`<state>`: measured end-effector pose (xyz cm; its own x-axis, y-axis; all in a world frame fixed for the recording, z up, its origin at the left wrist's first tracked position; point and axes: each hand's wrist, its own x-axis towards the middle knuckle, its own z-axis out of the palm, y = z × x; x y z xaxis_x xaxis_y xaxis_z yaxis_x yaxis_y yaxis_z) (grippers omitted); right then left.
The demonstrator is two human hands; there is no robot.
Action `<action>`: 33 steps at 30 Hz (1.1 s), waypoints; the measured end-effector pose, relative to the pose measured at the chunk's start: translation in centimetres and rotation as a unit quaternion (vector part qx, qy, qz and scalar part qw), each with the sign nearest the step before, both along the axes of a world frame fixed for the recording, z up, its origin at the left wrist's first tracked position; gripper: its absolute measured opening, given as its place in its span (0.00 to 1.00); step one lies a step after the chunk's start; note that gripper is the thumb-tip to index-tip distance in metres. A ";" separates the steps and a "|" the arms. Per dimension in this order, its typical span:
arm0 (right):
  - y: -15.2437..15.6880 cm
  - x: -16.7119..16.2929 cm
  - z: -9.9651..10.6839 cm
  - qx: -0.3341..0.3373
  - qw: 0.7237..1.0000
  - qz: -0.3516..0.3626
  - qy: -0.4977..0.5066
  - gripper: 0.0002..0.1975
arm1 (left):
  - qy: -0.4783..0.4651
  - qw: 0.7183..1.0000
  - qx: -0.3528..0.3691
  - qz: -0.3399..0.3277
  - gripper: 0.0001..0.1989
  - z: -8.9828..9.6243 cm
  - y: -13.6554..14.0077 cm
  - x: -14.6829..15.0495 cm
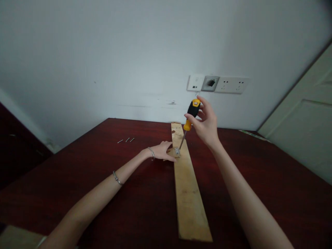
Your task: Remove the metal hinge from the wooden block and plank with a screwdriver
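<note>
My right hand (208,126) grips a screwdriver (193,109) by its black and yellow handle. The tool leans, and its tip is down at the plank beside a small metal bracket (177,151); whether it touches a screw is too small to see. With thumb and fingers spread around it, my left hand (160,151) holds a small wooden block (171,152) that lies across the plank's left edge, partly hidden by the hand. The bracket sits at the block's right end. Beneath lies a long pale wooden plank (190,197), flat on the table.
On the dark red table (103,166), three thin screws or nails (127,140) lie left of the plank. A white wall with sockets (230,85) rises behind. A flat patterned strip (254,135) lies at the back right, near a pale door (306,114).
</note>
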<state>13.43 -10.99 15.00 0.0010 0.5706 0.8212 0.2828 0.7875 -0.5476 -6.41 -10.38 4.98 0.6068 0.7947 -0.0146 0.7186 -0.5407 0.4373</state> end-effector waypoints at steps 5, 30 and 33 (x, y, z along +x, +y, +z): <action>-0.2 -0.8 -0.5 -0.011 0.999 0.020 -0.035 0.32 | -0.009 1.000 0.004 -0.011 0.39 -0.4 0.5 0.4; -0.5 -1.6 -0.8 -0.014 0.998 0.042 -0.039 0.32 | -0.023 0.998 0.054 -0.003 0.36 1.3 0.3 -0.7; -0.6 -1.7 -0.7 -0.014 0.998 0.040 -0.041 0.32 | -0.030 0.998 0.051 -0.006 0.36 1.4 0.2 -0.6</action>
<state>11.78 -11.62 14.29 -0.1116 0.5883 0.8009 0.2635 0.7946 -0.5469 -7.03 -10.22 6.38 0.6142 0.7825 0.1025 0.6857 -0.5935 0.4214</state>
